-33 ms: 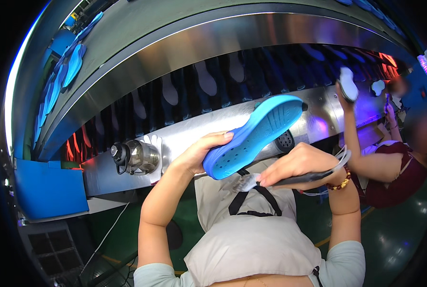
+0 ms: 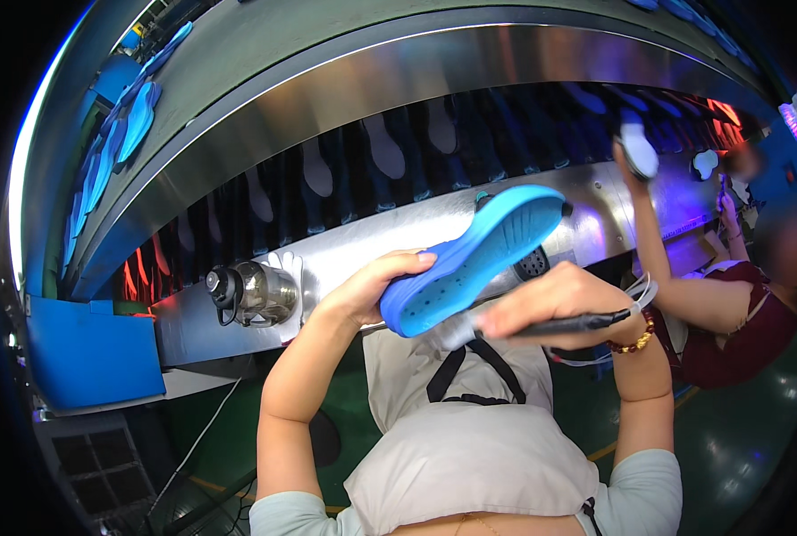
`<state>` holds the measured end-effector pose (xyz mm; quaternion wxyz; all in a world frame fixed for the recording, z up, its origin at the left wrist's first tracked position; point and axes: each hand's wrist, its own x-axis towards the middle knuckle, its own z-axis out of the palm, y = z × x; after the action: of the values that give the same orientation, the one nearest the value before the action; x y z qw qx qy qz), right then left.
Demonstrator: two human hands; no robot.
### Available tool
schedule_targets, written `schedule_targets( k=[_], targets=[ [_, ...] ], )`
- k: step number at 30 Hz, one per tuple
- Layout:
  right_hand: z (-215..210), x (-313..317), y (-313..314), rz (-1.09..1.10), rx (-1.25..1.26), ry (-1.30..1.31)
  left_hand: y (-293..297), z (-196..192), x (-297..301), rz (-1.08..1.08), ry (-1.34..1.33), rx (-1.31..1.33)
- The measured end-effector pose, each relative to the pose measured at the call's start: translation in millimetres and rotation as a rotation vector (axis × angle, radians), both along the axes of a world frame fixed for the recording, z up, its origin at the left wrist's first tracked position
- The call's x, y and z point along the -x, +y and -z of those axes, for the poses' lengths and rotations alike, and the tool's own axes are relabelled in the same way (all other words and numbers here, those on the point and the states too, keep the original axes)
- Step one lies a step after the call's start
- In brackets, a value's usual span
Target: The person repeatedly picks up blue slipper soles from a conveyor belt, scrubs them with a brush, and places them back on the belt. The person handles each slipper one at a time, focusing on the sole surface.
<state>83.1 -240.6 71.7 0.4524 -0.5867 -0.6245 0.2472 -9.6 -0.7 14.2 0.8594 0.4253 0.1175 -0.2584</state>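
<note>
Blue sole (image 2: 474, 259): tilted before us, over the edge of the steel bench (image 2: 354, 232), toe toward two o'clock.
Left hand (image 2: 376, 286): gripping the sole's rim from half past eight, thumb on top.
Right hand (image 2: 555, 304): at four o'clock, wrapped round our brush (image 2: 577, 324).
Bristles (image 2: 455, 331): blurred by the heel; we cannot tell whether they touch.
Bottle (image 2: 264, 293): on the bench, nine o'clock.

My shoe sole (image 2: 474, 259) is royal blue around its heel and sky blue inside, dotted with dark holes and lined with grooves at the toe. My brush (image 2: 579, 323) has a black handle, my bracelet (image 2: 636, 342) gold and dark-red beads; my apron (image 2: 465, 451) is plain beige.
</note>
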Motion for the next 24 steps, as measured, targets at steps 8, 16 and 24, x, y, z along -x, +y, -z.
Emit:
schedule_targets(
  k=[8, 16, 24],
  targets=[
    [15, -12, -6, 0.044, -0.016, -0.009, 9, -5, 5, 0.026, 0.119, 0.046],
    [25, -13, -14, 0.210, -0.086, 0.089, 22, 9, 17, -0.119, 0.002, -0.019],
    [12, 15, -22, 0.200, -0.105, 0.105, 38, 24, 17, -0.342, -0.124, 0.405]
  ],
)
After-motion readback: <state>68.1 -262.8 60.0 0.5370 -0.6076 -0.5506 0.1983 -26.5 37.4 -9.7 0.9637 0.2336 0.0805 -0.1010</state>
